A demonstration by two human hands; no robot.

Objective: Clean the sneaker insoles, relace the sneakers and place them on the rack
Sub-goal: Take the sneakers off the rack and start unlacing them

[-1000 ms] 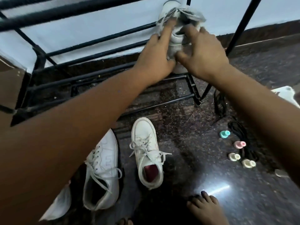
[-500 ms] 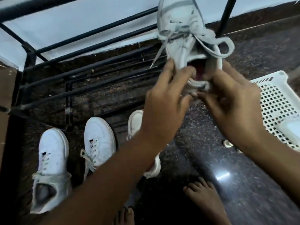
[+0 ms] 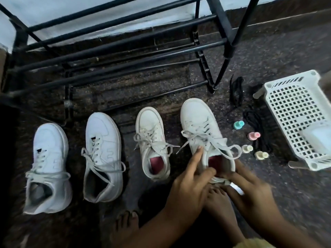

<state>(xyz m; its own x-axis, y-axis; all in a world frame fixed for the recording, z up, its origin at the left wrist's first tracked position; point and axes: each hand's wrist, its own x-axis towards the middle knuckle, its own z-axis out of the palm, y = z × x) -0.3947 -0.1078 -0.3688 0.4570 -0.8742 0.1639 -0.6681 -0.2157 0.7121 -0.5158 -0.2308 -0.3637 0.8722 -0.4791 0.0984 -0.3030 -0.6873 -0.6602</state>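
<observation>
Standing in a row on the dark speckled stone floor (image 3: 304, 194), toes towards the black metal tube rack (image 3: 125, 42): four white sneakers. At far left, leftmost white high-top sneaker (image 3: 47, 167), laced, grey laces tied across the tongue, dark inside. Just beside it, second white high-top sneaker (image 3: 102, 156), laced too, loops flopping over both sides. Next, white low-top sneaker (image 3: 153, 140), bow tied, red insole showing in the opening. At the right end, held white low-top sneaker (image 3: 200, 126), same cut, bow loose, red insole half in shade. Left grip (image 3: 188, 190) clamped on its heel collar, forefinger stretched along the left side up to the laces, thumb at the opening. Right grip (image 3: 250, 190) wrapped round the heel from the right. Bare foot (image 3: 218, 199) just under the heel; heel touching the floor or not: cannot tell. Further right, black shoelaces (image 3: 236, 90) in loose heaps, four small pastel bottles (image 3: 254, 135) near them, then white perforated plastic basket (image 3: 293, 111). Half a second back: same sneaker up in the air before the rack bars, both grips at its heel. Now down at floor level, closing the row.
</observation>
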